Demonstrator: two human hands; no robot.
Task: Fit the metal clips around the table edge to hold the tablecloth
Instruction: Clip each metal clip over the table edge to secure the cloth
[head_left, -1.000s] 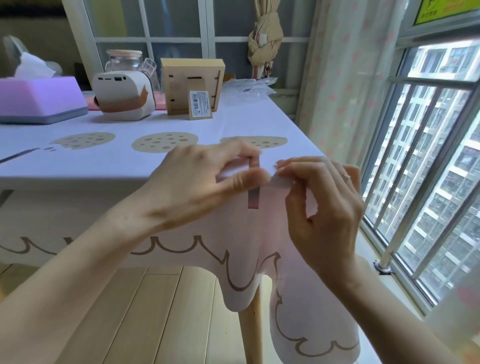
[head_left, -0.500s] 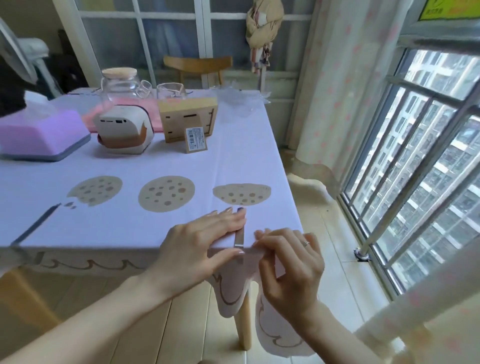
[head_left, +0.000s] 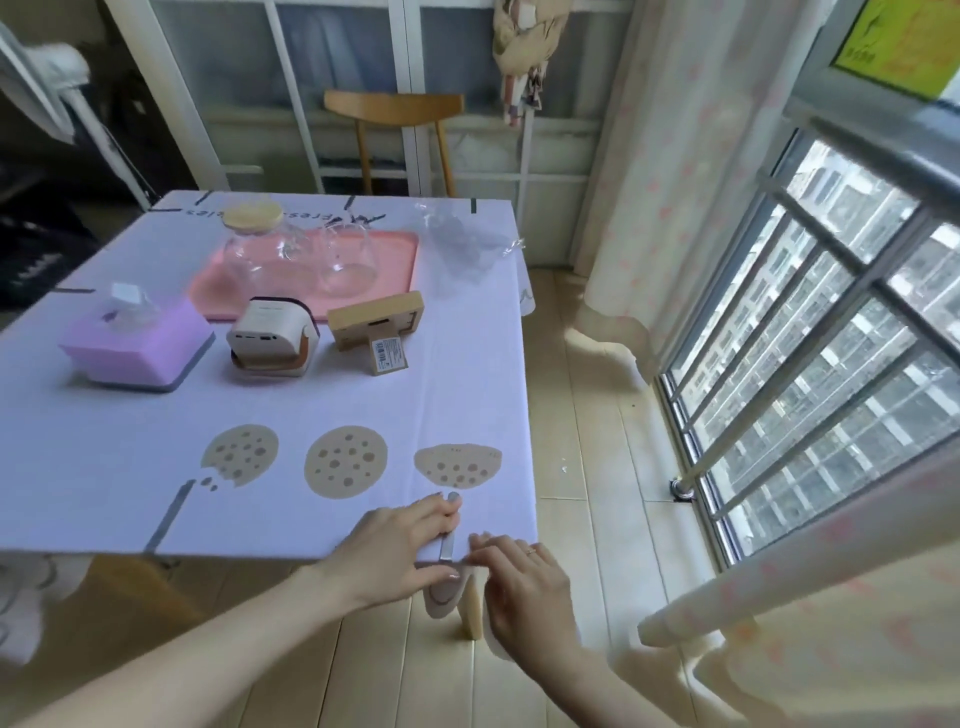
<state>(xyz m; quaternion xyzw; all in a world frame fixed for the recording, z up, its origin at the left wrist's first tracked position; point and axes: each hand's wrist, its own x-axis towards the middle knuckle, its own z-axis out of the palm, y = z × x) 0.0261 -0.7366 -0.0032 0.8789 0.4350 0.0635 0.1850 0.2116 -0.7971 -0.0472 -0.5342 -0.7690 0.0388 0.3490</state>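
A lilac tablecloth (head_left: 311, 395) printed with lotus-root slices covers the table. A metal clip (head_left: 448, 543) sits over the near edge, close to the right corner, its rounded tip lying on the tabletop. My left hand (head_left: 395, 551) grips the clip, with fingers on top of it and the thumb under the edge. Just right of the clip, my right hand (head_left: 519, 577) pinches the cloth at the edge. The hanging scalloped hem and a wooden table leg (head_left: 472, 610) show below the hands.
On the table stand a purple tissue box (head_left: 137, 345), a small white device (head_left: 272, 338), a wooden frame (head_left: 376, 322), a pink tray (head_left: 400, 249) with two glass jars, and crumpled clear plastic (head_left: 462, 244). A chair (head_left: 395, 111) stands behind, a barred window (head_left: 810, 364) to the right.
The view has risen and now looks down on the tabletop. Both hands stay at the near edge, and the clip now lies further onto the table.
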